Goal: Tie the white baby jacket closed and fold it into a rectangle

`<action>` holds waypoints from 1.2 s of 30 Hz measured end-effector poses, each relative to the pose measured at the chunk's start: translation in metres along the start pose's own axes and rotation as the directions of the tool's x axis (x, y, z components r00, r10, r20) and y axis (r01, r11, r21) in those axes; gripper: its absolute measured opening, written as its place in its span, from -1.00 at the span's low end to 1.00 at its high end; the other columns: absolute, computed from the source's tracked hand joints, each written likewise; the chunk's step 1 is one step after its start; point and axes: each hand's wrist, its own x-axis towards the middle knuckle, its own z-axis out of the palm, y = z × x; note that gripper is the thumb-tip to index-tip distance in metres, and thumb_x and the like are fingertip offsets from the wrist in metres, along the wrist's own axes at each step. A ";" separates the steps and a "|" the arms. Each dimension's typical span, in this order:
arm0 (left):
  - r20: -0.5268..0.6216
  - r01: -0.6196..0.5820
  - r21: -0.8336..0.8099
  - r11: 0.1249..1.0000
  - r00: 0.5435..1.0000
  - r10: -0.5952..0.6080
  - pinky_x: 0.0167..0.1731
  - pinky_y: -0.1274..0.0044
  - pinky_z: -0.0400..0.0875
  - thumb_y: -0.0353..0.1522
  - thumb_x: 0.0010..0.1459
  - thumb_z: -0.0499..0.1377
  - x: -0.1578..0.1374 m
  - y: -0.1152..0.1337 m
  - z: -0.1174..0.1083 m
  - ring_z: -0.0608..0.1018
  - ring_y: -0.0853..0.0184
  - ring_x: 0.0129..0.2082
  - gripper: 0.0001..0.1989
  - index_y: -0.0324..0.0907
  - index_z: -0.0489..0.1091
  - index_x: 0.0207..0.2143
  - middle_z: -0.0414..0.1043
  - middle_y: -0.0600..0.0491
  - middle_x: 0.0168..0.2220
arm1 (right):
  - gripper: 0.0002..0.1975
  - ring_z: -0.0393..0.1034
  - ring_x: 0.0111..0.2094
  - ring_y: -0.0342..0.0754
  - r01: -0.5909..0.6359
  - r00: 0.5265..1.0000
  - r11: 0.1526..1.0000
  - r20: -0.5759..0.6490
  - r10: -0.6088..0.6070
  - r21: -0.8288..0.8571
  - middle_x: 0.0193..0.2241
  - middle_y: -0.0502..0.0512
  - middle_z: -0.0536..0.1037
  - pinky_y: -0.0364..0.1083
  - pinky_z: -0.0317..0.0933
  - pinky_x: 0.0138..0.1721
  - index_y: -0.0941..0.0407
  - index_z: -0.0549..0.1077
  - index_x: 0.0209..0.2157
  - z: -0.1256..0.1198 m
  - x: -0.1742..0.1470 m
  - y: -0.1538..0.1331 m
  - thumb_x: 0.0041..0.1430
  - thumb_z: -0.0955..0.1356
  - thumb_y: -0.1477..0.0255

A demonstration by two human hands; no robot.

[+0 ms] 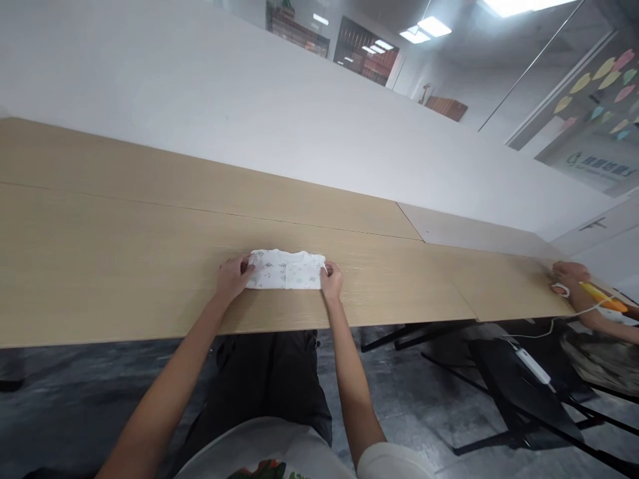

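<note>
Folded cloth bears motifs too small to make out.

This looks like an office or a shared workroom in an office building. Long, plain wooden tables stand end to end along a low white wall, like a row of desks. Above the wall, glass gives onto another space, with flat, bright ceiling lights. Coloured paper leaves dot the glass at right, over a sign with a green logo and lettering too blurred to read. Near a white door, another person's arm reaches over the table end, by black chairs on a grey floor.
</note>
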 end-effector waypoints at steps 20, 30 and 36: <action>-0.173 -0.042 0.034 0.999 0.984 0.047 0.06 0.28 0.30 -0.26 0.18 0.00 0.003 -0.003 -0.003 0.49 0.06 0.00 -0.59 -0.24 0.44 -0.02 0.51 -0.18 -0.05 | -0.74 0.44 -0.14 0.04 0.034 0.999 0.989 -0.001 -0.035 -0.143 -0.15 0.28 0.56 -0.04 0.28 -0.04 0.23 0.51 -0.14 -0.004 -0.005 -0.009 0.19 0.26 0.51; 0.114 -0.142 0.222 0.965 0.986 0.119 0.05 0.29 0.28 -0.30 0.15 0.06 0.045 0.029 -0.007 0.47 0.05 0.03 -0.67 -0.24 0.52 -0.15 0.51 -0.19 -0.03 | -0.70 0.38 0.06 0.05 0.321 0.888 0.808 0.454 -0.075 -0.494 0.03 0.26 0.53 -0.01 0.14 0.11 0.15 0.52 0.00 0.001 0.042 -0.051 0.30 0.28 0.44; 0.156 -0.135 0.112 0.984 0.981 0.117 -0.07 0.35 0.37 -0.19 0.12 0.05 0.048 0.025 -0.021 0.53 0.05 -0.08 -0.59 -0.28 0.52 -0.18 0.55 -0.21 -0.12 | -0.75 0.47 -0.09 -0.01 0.382 0.808 0.787 0.589 -0.030 -0.484 -0.12 0.21 0.62 -0.11 0.22 -0.02 0.16 0.59 -0.18 -0.011 0.060 -0.061 0.24 0.27 0.55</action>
